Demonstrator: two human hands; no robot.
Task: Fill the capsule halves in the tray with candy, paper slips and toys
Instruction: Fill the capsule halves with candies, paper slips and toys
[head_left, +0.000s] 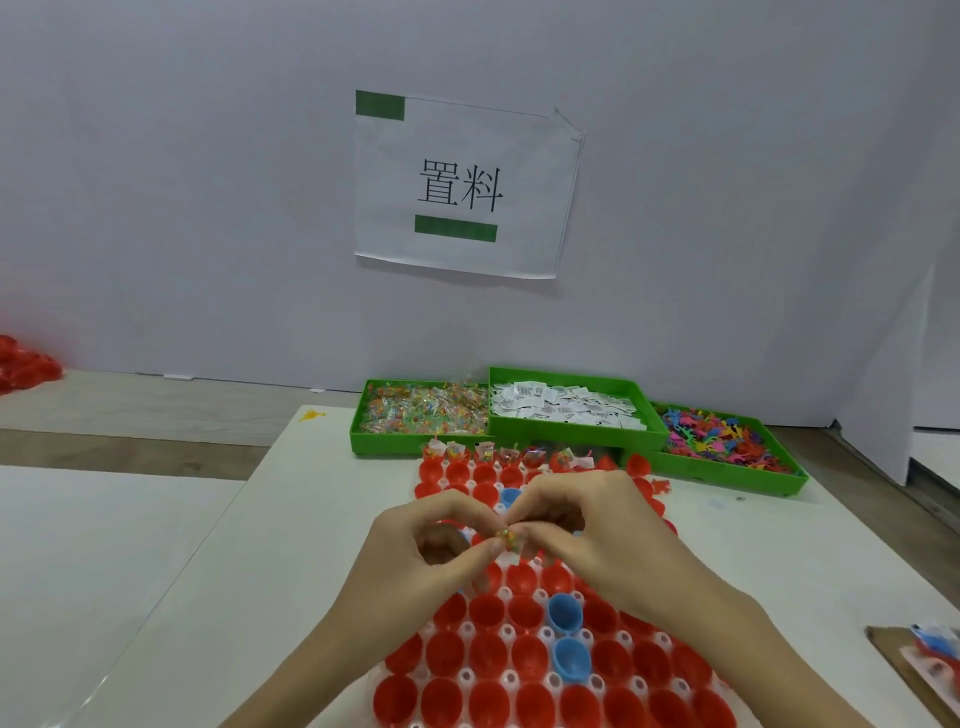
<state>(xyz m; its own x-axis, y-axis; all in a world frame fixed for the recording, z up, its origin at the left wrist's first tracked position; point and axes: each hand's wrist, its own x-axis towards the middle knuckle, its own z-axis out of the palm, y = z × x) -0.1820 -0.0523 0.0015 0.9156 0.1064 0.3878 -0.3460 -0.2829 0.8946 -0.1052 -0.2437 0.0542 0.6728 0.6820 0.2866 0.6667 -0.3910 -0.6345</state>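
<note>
Nearest, the clear plastic tray (470, 678) of red and blue capsule halves (524, 654) lies on the white worktop (291, 519), mostly unfilled. Above it, left hand (415, 551) and right hand (597, 535) share a pinching grip on one small wrapped candy packet (506, 538), probably readying it to drop. Beyond, three green plastic bins (571, 431) of candy, slips and toys sit within reach.

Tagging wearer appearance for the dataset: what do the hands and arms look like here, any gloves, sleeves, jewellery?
Both hands are bare: no gloves on the left hand or the right hand. No rings, watch or wristbands show. The forearms are uncovered down to the bottom edge of the picture, so no sleeve is in view. Fingernails look short and unpainted, though the picture is too soft to be certain.
</note>
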